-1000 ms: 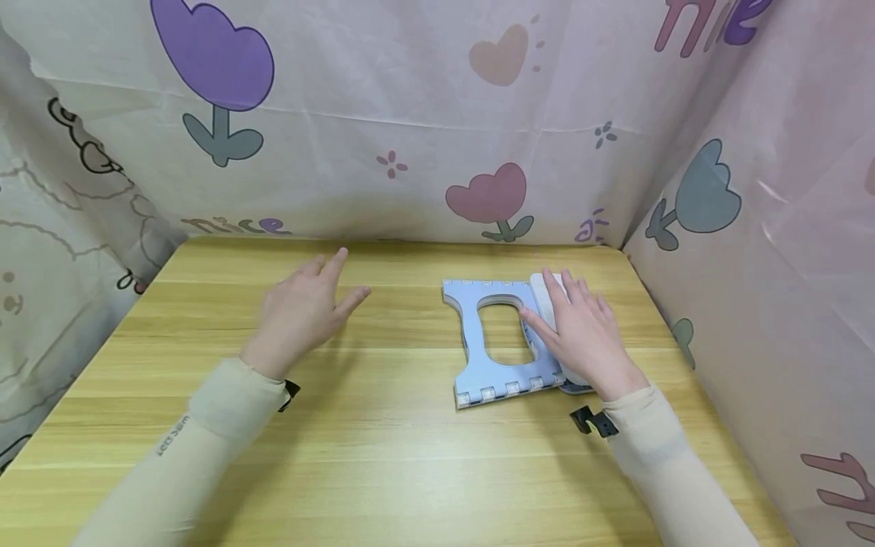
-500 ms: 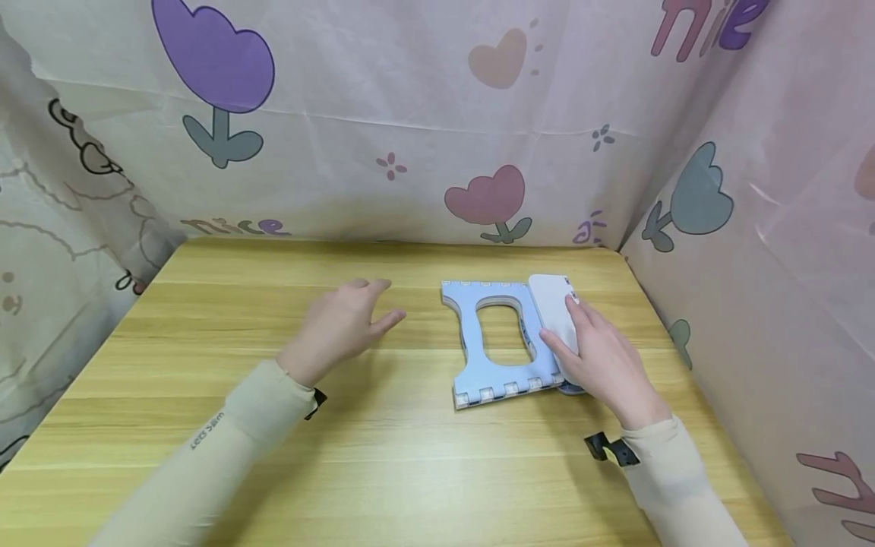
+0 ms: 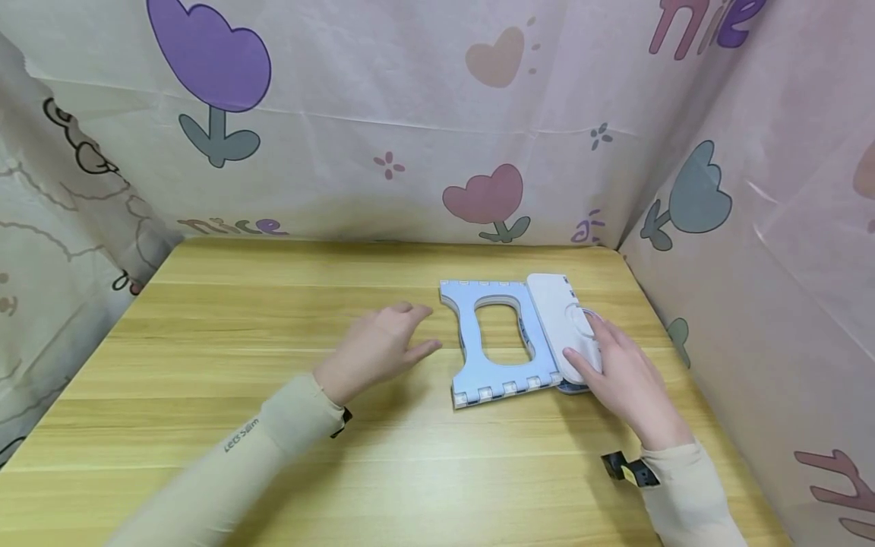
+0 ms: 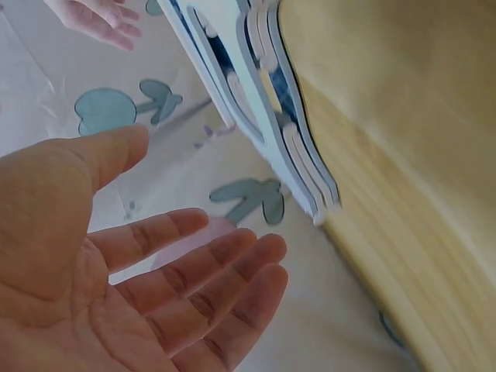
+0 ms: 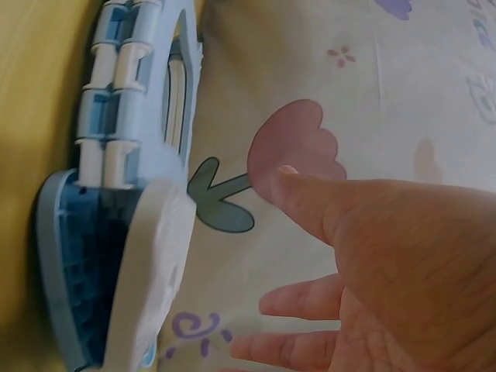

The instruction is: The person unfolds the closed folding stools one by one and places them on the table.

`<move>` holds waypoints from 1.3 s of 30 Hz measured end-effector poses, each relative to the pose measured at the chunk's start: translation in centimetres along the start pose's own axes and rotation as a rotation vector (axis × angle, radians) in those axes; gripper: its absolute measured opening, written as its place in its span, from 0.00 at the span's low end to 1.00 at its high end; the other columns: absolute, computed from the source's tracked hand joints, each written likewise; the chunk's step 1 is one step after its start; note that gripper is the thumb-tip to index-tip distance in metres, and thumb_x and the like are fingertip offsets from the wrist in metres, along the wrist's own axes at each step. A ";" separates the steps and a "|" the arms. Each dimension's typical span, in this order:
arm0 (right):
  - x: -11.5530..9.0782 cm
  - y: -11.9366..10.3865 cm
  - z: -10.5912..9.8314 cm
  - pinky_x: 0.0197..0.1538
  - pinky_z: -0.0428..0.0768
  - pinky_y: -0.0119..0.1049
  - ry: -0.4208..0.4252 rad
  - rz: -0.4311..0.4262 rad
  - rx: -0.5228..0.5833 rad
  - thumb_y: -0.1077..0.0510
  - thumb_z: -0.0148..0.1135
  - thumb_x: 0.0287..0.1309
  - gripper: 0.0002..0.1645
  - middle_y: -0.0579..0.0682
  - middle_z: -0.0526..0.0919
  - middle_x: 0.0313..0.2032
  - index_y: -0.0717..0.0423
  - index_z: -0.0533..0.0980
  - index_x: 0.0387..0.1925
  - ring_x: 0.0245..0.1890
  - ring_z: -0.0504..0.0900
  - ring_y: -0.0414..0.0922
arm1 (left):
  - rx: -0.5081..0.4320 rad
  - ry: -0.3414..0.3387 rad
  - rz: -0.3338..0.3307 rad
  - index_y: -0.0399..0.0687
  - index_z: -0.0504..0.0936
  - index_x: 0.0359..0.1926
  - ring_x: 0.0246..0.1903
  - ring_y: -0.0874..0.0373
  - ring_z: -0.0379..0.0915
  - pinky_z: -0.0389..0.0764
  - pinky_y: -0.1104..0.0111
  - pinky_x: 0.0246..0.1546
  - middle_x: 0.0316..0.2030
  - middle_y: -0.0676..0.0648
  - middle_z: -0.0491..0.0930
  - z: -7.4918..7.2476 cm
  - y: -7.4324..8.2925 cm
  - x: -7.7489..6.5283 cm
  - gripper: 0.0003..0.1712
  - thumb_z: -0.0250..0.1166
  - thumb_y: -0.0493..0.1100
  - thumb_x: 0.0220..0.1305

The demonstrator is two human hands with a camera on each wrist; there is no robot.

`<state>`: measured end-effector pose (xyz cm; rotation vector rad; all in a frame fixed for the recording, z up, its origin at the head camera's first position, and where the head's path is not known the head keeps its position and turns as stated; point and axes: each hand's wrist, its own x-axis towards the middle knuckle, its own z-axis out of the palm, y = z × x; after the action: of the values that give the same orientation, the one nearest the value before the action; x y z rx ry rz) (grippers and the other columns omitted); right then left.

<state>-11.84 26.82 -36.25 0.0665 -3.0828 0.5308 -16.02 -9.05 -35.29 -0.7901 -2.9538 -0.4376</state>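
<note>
A folding stool, folded flat, lies on the wooden table with its light-blue leg frame at the left. Its white seat panel is at the right, with a round carrying handle partly showing near the right hand. My left hand hovers left of the frame, fingers spread and holding nothing. In the left wrist view, the stool's layered edge is beyond the fingertips. My right hand is at the right side of the seat panel, its thumb overlapping it. The right wrist view shows extended fingers beside the seat panel, apart from it.
The wooden table meets a printed curtain along its back edge. Another stretch of curtain runs close along the right edge, beside the right arm. Black camera straps are on the wrists.
My left hand has moved right, close to the stool's left edge. My right hand has drawn back right and nearer, uncovering more of the white panel. The stool has stayed in place.
</note>
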 end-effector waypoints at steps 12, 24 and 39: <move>-1.1 2.3 0.5 0.73 0.62 0.77 -0.026 0.049 0.019 0.31 0.55 0.78 0.58 0.82 0.57 0.77 0.74 0.52 0.81 0.74 0.60 0.81 | 0.005 -0.002 0.116 0.44 0.82 0.66 0.46 0.47 0.89 0.90 0.54 0.40 0.54 0.41 0.88 2.2 1.8 0.8 0.33 0.70 0.61 0.72; -1.0 3.0 0.8 0.73 0.67 0.73 -0.070 0.061 0.019 0.34 0.59 0.76 0.59 0.83 0.64 0.72 0.81 0.53 0.78 0.73 0.65 0.78 | 0.003 -0.085 0.131 0.45 0.82 0.68 0.48 0.50 0.88 0.91 0.59 0.40 0.56 0.42 0.86 4.1 3.1 1.3 0.37 0.73 0.63 0.69; -0.5 3.4 1.4 0.67 0.74 0.71 -0.038 0.034 0.015 0.41 0.65 0.75 0.50 0.82 0.73 0.67 0.81 0.63 0.74 0.68 0.74 0.77 | -0.009 -0.092 0.156 0.45 0.84 0.64 0.46 0.53 0.85 0.90 0.61 0.40 0.56 0.43 0.86 5.5 3.4 1.4 0.36 0.75 0.64 0.66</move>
<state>-11.49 29.56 -38.69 0.0250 -3.1225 0.5599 -15.40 -4.05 -39.49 -1.0597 -2.9445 -0.4149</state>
